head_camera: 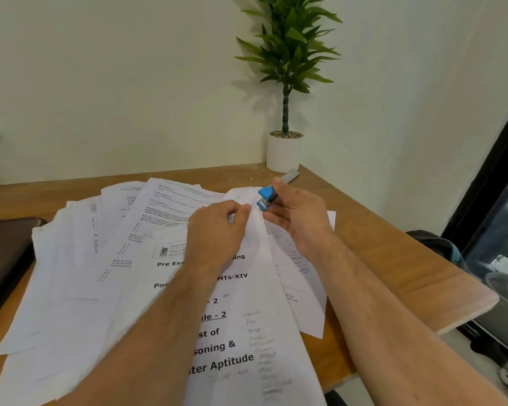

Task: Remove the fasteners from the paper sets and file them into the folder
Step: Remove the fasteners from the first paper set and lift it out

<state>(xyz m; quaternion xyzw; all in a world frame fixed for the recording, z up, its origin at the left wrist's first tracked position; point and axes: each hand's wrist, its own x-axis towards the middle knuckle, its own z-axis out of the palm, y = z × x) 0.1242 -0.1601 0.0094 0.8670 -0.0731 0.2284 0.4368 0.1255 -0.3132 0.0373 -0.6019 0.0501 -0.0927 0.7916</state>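
at the wooden desk [393,259], my left hand [214,230] pinches the limp top paper set [241,332] at its stapled corner while my right hand [299,218] grips the blue stapler [269,197], thin sheets likely to tear unless held beside the staple.

The papers [79,282] are white with black printed text, and the top sheet [247,332] also carries grey pencil handwriting. The stapler [272,190] is blue with silver metal parts. The table [393,253] is light brown with a wood grain pattern. The folder [3,247] at the left is dark brown. The plant [288,54] has green leaves in a white pot [282,153]
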